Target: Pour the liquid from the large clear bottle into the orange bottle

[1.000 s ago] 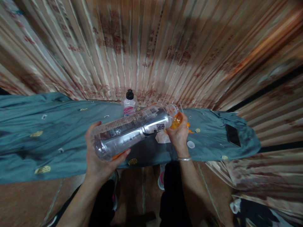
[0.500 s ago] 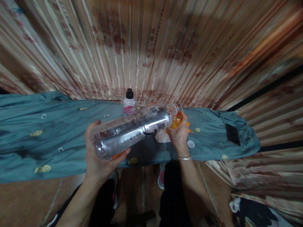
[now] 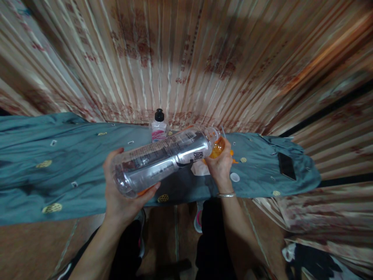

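Note:
A large clear plastic bottle [image 3: 166, 155] with dark printed lettering lies tilted across the middle, its mouth to the right. My left hand [image 3: 122, 194] is wrapped round its base end. Close to the bottle's mouth, my right hand [image 3: 220, 163] grips a small transparent orange container [image 3: 217, 148], whose exact kind I cannot make out. A thin pale stick, perhaps a straw, pokes up beside it. Beneath the bottle's neck lies a white paper or tissue [image 3: 200, 168]. Behind the large bottle stands a smaller bottle [image 3: 159, 128] with a black cap and pink label.
Teal patterned cloth [image 3: 81, 159] covers the long narrow surface. To the right lie a small white round cap [image 3: 234, 177] and a dark phone [image 3: 286, 166]. Orange bits [image 3: 233, 157] show past my right hand. A pleated curtain [image 3: 175, 66] hangs close behind.
Both hands and the large bottle keep almost the same pose. Orange colour now shows more inside the bottle's neck.

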The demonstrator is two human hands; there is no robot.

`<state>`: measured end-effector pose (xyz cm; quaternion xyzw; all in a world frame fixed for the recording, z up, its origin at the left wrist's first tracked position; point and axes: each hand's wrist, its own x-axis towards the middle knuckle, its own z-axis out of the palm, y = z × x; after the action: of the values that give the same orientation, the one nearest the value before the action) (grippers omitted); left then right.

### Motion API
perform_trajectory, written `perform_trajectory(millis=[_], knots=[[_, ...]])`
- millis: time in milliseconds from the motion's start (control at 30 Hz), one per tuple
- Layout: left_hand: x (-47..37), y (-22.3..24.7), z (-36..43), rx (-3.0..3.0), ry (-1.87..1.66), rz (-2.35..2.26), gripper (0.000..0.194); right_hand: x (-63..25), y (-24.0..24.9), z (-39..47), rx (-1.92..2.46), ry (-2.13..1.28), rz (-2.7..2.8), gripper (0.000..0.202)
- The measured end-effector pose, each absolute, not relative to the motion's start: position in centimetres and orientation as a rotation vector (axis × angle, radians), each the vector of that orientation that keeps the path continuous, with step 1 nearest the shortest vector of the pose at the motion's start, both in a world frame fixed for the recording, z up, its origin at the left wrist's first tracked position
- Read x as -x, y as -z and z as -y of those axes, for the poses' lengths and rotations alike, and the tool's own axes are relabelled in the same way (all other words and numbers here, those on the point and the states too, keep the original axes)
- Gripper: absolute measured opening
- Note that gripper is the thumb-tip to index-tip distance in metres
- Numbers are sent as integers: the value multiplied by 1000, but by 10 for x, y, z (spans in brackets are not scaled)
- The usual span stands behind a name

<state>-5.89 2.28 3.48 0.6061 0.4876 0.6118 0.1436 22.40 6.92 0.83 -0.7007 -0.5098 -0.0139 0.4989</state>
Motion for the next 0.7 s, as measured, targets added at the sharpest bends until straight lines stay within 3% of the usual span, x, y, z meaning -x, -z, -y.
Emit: perform_trajectory(millis=[700], knots=[[58, -36, -22, -1679, -1785, -1389, 95, -224, -6, -70, 1692, 59, 1244, 71]])
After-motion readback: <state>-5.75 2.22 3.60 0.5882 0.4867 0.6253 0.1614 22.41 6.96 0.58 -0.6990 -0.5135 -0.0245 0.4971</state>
